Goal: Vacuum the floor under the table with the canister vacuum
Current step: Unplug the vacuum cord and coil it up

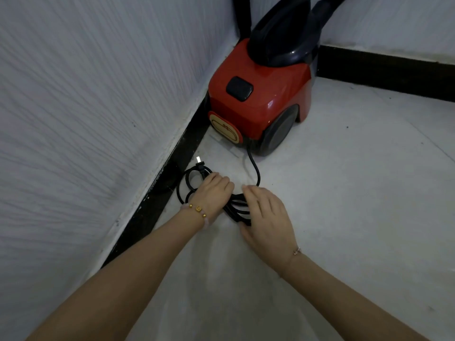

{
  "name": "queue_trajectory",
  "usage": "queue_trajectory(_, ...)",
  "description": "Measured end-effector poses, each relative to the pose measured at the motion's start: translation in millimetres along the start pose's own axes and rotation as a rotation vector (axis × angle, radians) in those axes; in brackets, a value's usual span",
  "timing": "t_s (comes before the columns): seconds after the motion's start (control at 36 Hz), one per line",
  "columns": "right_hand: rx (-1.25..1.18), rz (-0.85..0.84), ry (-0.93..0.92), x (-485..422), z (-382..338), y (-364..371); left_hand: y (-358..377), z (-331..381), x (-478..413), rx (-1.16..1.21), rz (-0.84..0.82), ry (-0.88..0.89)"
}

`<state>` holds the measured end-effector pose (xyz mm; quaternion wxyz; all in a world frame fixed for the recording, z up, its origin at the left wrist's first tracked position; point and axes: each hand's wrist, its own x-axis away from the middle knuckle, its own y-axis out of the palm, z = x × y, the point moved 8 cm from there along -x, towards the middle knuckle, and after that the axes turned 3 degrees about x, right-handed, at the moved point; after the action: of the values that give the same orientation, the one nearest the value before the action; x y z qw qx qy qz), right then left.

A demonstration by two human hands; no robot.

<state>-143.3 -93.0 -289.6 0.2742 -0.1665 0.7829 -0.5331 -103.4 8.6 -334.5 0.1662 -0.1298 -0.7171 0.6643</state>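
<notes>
Canister vacuum (258, 99): red body, black top housing, dark wheel on its right flank, round tan badge at the rear. It stands on the floor (344, 193) in the corner of the room, well beyond both hands, its left side close against the black baseboard (152, 205).

Power cord (254, 168): black, exits the vacuum's rear beside the badge, runs along the floor toward the hands and ends in a loose coil lying between and under them. Plug (199, 163) with bright prongs lies on the floor just beyond the left hand, near the baseboard.

Left hand (213, 193): palm down on the coil, fingers curled over several loops on the far-left part of the bundle (whether they are fully closed round the loops cannot be told from this angle). Beaded bracelet (197, 210) with gold pieces on the wrist.

Right hand (266, 217): palm down, fingers together and extended, laid over the near-right part of the coil; thumb tucked under the edge of the loops. Thin chain bracelet (297, 251) on that wrist.

Surroundings: pale textured wall (86, 119) to the left of the left hand; a second wall with the same black baseboard runs behind the vacuum, far beyond the right hand.
</notes>
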Motion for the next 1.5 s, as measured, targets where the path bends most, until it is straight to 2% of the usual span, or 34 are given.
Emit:
queue_trajectory(0.08, 0.033, -0.080, -0.088, -4.3, -7.9, 14.4, -8.5, 0.3, -1.4, 0.036, 0.057, 0.011)
queue_trajectory(0.22, 0.151, -0.115, -0.090, -9.7, 2.5, 35.8, -5.0, -5.1, 1.9, 0.132, -0.014, -0.007)
queue_trajectory(0.33, 0.219, -0.046, -0.122, -12.8, -0.3, 42.1, -11.4, -1.7, 6.7, 0.168, 0.018, 0.008)
queue_trajectory(0.47, 0.251, 0.076, -0.130, -23.8, 10.4, 42.2, -9.3, -7.9, 18.1, 0.226, 0.041, -0.075)
queue_trajectory(0.72, 0.302, 0.120, -0.163, -39.0, 19.3, 40.4, 6.0, -22.3, 49.1, 0.000, -0.044, -0.149)
queue_trajectory(0.78, 0.299, 0.096, -0.155, -42.3, 20.8, 40.4, 14.2, -23.8, 46.0, -0.040, -0.082, -0.132)
queue_trajectory(0.86, 0.285, 0.045, -0.118, -46.7, 23.0, 39.6, 9.7, -29.1, 32.8, -0.063, -0.025, -0.129)
queue_trajectory(0.97, 0.278, -0.042, -0.077, -46.4, 26.0, 37.1, 8.2, -30.7, 15.7, -0.114, -0.170, -0.156)
queue_trajectory(1.17, 0.261, 0.070, -0.240, -17.4, 11.3, 24.3, 12.0, -39.6, 1.2, -0.069, -0.102, -0.155)
queue_trajectory(1.19, 0.263, 0.089, -0.250, -15.9, 11.1, 25.0, 17.2, -40.5, 0.7, -0.040, -0.205, -0.179)
queue_trajectory(1.22, 0.270, 0.106, -0.260, -16.4, 11.9, 24.8, 16.7, -41.5, -0.4, -0.023, -0.237, -0.199)
queue_trajectory(1.31, 0.269, 0.131, -0.271, -27.5, 19.4, 19.8, 11.1, -44.9, -5.9, -0.028, -0.185, -0.182)
queue_trajectory(1.42, 0.257, 0.031, -0.202, -44.0, 36.1, 19.1, 7.3, -46.3, -9.9, 0.002, -0.197, -0.193)
queue_trajectory(1.5, 0.264, -0.039, -0.174, -50.3, 43.1, 26.3, 2.1, -50.4, -16.7, 0.032, -0.118, -0.174)
